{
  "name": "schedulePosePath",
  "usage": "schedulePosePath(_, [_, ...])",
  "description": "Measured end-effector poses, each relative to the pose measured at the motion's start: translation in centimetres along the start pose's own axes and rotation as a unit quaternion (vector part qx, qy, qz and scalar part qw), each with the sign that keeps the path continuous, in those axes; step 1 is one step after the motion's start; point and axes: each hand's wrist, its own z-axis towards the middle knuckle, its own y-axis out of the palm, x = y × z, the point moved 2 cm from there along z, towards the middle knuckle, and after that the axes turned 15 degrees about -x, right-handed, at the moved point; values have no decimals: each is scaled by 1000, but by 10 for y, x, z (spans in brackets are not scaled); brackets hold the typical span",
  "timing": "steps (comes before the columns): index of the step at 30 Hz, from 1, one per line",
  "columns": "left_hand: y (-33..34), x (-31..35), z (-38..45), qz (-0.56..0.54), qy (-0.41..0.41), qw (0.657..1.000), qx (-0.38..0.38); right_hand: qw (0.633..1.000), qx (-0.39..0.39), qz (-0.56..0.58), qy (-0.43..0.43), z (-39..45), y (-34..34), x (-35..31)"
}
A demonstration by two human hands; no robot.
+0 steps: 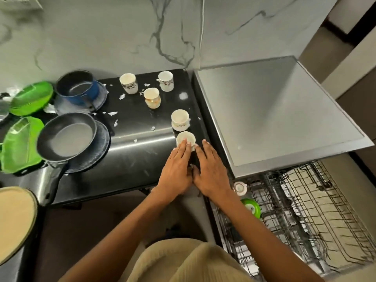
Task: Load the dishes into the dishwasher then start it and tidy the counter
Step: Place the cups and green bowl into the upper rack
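Several white cups stand on the black counter (132,151). The nearest cup (184,137) is at the counter's right edge, with another cup (180,119) just behind it. Three more cups (128,83) (165,81) (152,97) stand further back. My left hand (176,166) lies flat with straight fingertips touching the nearest cup's rim. My right hand (210,167) lies flat beside it, fingers straight, just right of that cup. The dishwasher (274,110) stands to the right, its wire rack (309,216) pulled out, holding a white cup (240,188) and a green dish (251,208).
A black frying pan (67,137) sits on a dark plate at the left, and a blue pot (78,88) stands behind it. Green plates (30,100) (18,145) lie at the far left. White scraps (113,113) dot the counter. A round beige lid (14,220) is at the lower left.
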Motion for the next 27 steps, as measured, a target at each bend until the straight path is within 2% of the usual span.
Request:
schedulePosePath(10, [-20, -51, 9, -96, -25, 993, -57, 996, -20, 12, 88, 47, 15, -26])
schedulePosePath(17, [-15, -60, 8, -150, 16, 986, -70, 989, 8, 50, 135, 40, 13, -23])
schedulePosePath(22, [-10, -47, -2, -179, 68, 980, -58, 977, 16, 125, 172, 16, 7, -11])
schedulePosePath(27, [4, -23, -3, -207, 104, 967, -103, 946, 9, 253, 203, -20, -4, 17])
